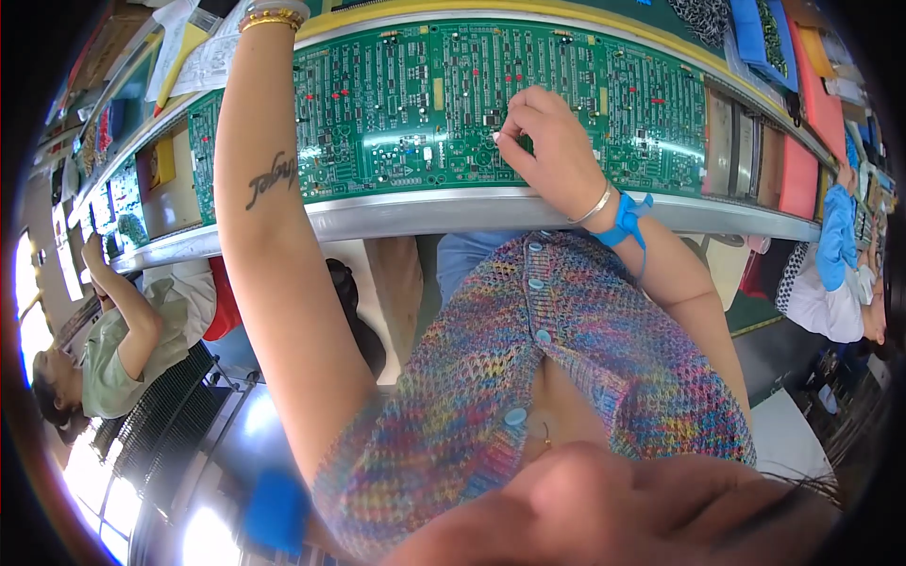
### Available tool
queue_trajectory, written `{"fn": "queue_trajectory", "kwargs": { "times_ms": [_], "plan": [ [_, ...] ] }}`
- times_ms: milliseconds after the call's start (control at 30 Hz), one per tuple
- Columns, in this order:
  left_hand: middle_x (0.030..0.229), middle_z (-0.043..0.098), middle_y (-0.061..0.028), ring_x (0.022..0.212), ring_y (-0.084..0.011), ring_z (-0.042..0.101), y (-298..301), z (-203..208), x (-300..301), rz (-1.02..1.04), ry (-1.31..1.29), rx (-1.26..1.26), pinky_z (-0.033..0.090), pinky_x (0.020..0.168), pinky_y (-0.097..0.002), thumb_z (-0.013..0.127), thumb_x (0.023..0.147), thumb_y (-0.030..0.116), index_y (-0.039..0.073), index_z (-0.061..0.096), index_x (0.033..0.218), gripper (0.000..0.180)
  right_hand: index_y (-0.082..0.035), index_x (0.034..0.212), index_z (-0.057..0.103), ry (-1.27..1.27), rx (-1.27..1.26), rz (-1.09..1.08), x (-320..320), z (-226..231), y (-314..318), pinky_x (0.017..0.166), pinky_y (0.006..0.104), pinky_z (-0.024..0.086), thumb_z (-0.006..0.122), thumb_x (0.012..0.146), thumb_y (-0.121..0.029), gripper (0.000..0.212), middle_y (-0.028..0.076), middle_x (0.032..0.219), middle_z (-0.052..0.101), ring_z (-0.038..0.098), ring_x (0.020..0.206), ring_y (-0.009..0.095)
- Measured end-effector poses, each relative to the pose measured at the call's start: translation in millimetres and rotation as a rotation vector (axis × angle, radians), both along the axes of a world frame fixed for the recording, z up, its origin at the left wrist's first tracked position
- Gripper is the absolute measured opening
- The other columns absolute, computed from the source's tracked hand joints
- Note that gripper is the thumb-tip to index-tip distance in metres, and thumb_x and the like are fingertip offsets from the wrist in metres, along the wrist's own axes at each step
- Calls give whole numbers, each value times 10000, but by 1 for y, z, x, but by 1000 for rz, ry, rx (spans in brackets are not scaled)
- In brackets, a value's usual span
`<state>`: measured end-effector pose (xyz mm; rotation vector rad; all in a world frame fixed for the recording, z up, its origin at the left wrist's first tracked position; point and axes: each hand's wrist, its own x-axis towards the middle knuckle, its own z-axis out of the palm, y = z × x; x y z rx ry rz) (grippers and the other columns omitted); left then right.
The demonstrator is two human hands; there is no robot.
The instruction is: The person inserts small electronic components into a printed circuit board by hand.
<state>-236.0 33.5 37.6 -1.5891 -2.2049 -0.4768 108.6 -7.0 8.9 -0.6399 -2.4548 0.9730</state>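
In front of me lies a row of green circuit boards (368, 123) dotted with small red, white and black components. My right hand (557, 151) is over the middle of the row, with thumb and index finger curled together close to the board surface. Whatever may be between those fingertips is too small or hidden to make out. A blue wrist strap (627, 223) and a metal bangle circle that wrist. My left forearm (260, 151) stretches across the left boards to the top edge. Its bracelets show there, but the left hand itself lies beyond the picture.
A metal rail (425, 213) runs along the near side of the boards. Blue bins (761, 40) with small parts and a coral strip (817, 85) are at the far right. Papers (209, 58) lie far left. Other people sit on both sides, a green shirt (142, 344) at left.
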Motion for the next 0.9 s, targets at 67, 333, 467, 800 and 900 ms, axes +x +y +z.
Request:
{"fn": "queue_trajectory", "kwargs": {
  "times_ms": [67,333,467,800,900],
  "plan": [
    [797,638,-168,777,-337,599,-11,7,14,-150,122,202,489,707,-413,579,770,126,41,664,798,123,-25,668,541,-1,-17,-19,-2,-4,-5,721,369,438,645,693,-44,108,97,852,525,503,819,289],
    [858,678,-68,748,-164,638,-122,19,119,-271,-489,162,487,695,-264,707,757,111,66,695,874,126,-31,629,526,27,63,-76,-5,-16,-8,712,356,434,644,672,-32,125,83,842,530,491,814,283],
    [813,669,-61,745,-225,620,-169,2,151,-262,-704,129,492,667,-304,713,723,95,65,691,804,89,-34,613,525,-6,56,-59,-8,-14,-10,710,354,434,639,669,-29,127,79,837,535,495,816,281],
    [814,663,-73,755,-201,613,-202,-19,208,-185,-929,-38,486,691,-298,698,732,39,33,674,819,91,-44,624,544,-126,187,-102,-17,-12,-15,685,352,437,639,668,-67,107,70,818,537,499,792,270],
    [821,631,-70,762,-262,595,-198,-21,209,-220,-826,-11,477,696,-330,688,727,54,41,648,806,90,-49,671,555,-144,217,-69,-12,-6,-13,697,343,430,656,712,-107,123,63,843,528,498,808,265]
  ]
}}
